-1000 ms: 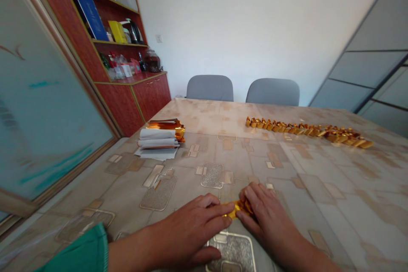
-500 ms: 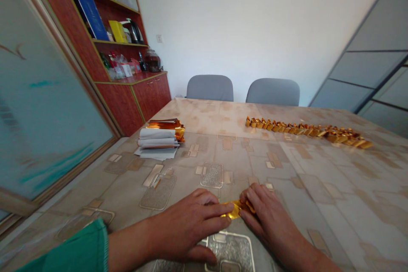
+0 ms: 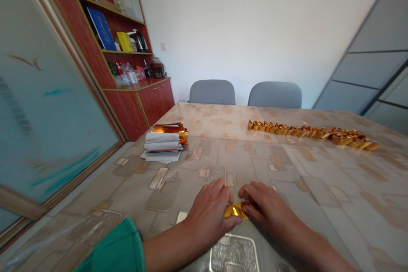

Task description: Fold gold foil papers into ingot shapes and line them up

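Observation:
Low in the middle of the view, a small strip of gold foil paper (image 3: 236, 211) is held between both hands just over the patterned tablecloth (image 3: 204, 153). My left hand (image 3: 214, 208) grips its left end, thumb in front and fingers curled behind. The right end is pinched by my right hand (image 3: 264, 206), with its fingers bent. Fingers cover both ends of the foil. A stack of white and gold papers (image 3: 164, 146) lies at the left of the table. At the back right stretches a long row of folded gold pieces (image 3: 302, 131).
Two grey chairs (image 3: 212, 92) stand behind the far table edge. A red-brown cabinet (image 3: 156, 100) with bottles and boxes is at the back left, beside a frosted glass door (image 3: 57, 93). Grey panels (image 3: 366, 59) are at the right.
My left hand has drawn its spread fingers in and now grips the foil, its thumb moved up to the front edge. My right hand keeps its hold. The camera view has shifted slightly.

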{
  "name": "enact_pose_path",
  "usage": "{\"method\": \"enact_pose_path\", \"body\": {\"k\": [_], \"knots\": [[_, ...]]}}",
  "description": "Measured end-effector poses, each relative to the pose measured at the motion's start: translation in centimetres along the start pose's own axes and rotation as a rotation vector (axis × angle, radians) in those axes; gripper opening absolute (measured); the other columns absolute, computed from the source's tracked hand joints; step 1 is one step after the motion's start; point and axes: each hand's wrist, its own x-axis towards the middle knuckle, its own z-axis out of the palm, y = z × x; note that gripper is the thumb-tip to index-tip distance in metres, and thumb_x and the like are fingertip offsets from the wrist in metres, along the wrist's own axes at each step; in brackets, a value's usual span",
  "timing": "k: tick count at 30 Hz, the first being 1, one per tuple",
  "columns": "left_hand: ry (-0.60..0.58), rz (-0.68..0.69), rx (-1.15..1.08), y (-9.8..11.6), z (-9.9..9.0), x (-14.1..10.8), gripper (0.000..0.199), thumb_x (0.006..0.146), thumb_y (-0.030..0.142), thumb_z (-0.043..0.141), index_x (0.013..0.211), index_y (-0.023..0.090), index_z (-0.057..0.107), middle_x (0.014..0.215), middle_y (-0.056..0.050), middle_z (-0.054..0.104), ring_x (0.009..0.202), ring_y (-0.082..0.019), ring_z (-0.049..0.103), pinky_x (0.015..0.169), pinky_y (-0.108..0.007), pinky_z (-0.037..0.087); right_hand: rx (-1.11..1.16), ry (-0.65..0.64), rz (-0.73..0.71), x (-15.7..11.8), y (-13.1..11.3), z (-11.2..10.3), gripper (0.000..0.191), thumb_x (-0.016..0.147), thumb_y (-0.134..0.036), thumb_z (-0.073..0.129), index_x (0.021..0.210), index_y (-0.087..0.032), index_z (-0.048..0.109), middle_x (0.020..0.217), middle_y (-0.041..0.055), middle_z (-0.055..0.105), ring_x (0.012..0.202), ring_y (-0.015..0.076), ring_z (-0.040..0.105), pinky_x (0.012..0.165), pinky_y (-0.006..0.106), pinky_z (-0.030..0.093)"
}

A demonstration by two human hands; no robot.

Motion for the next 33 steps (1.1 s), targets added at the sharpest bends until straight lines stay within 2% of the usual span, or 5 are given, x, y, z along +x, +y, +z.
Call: {"method": "enact_pose_path", "body": {"k": [8, 17, 24, 28, 33], "knots": [[0.063, 0.038, -0.195, -0.7, 1.1, -0.2, 0.023, 0.076, 0.019, 0.075, 0.084, 0.021, 0.054, 0.090, 0.000, 0.062, 0.087, -0.020, 0.057, 0.074, -0.029, 0.040, 0.134, -0.032, -0.116, 1.4, 0.3, 0.0, 0.020, 0.083, -0.003, 0.066, 0.084, -0.023, 0.067, 0.090, -0.0004, 0.065, 0.088, 0.0188, 0.060, 0.077, 0.031, 0.039], [0.229, 0.082, -0.262, -1.0, 0.2, -0.4, 0.010, 0.086, 0.021, 0.068, 0.076, 0.020, 0.070, 0.073, 0.000, 0.068, 0.073, -0.018, 0.061, 0.068, -0.027, 0.038, 0.219, 0.119, -0.069, 1.0, -1.5, -0.7, 0.017, 0.081, -0.006, 0.062, 0.077, -0.023, 0.065, 0.076, -0.0007, 0.066, 0.076, 0.0193, 0.061, 0.074, 0.034, 0.042], [0.292, -0.015, -0.591, -1.0, -0.4, 0.0, 0.017, 0.082, 0.020, 0.065, 0.066, 0.017, 0.068, 0.063, 0.000, 0.064, 0.063, -0.015, 0.057, 0.060, -0.024, 0.037, 0.956, 0.023, 0.234, 1.1, 0.7, -1.7, 0.023, 0.083, -0.042, 0.073, 0.075, -0.020, 0.072, 0.068, 0.0008, 0.068, 0.061, 0.0163, 0.058, 0.060, 0.029, 0.043], [0.294, -0.110, -0.830, -0.9, -0.8, 0.3, 0.017, 0.079, 0.025, 0.063, 0.064, 0.016, 0.065, 0.061, 0.000, 0.061, 0.060, -0.014, 0.055, 0.058, -0.023, 0.039, 1.031, 0.192, 0.392, 1.1, 2.1, -3.8, 0.038, 0.068, -0.056, 0.085, 0.073, -0.019, 0.074, 0.069, 0.0020, 0.067, 0.062, 0.0168, 0.057, 0.060, 0.029, 0.044], [0.407, -0.164, -1.046, -1.2, -0.6, 0.5, 0.025, 0.079, 0.038, 0.068, 0.068, 0.016, 0.063, 0.063, 0.001, 0.058, 0.059, -0.013, 0.052, 0.057, -0.023, 0.039, 1.059, 0.311, 0.466, 1.1, 1.0, -3.8, 0.052, 0.077, -0.068, 0.072, 0.091, -0.018, 0.075, 0.074, 0.0042, 0.066, 0.062, 0.0164, 0.055, 0.057, 0.028, 0.044]]}}
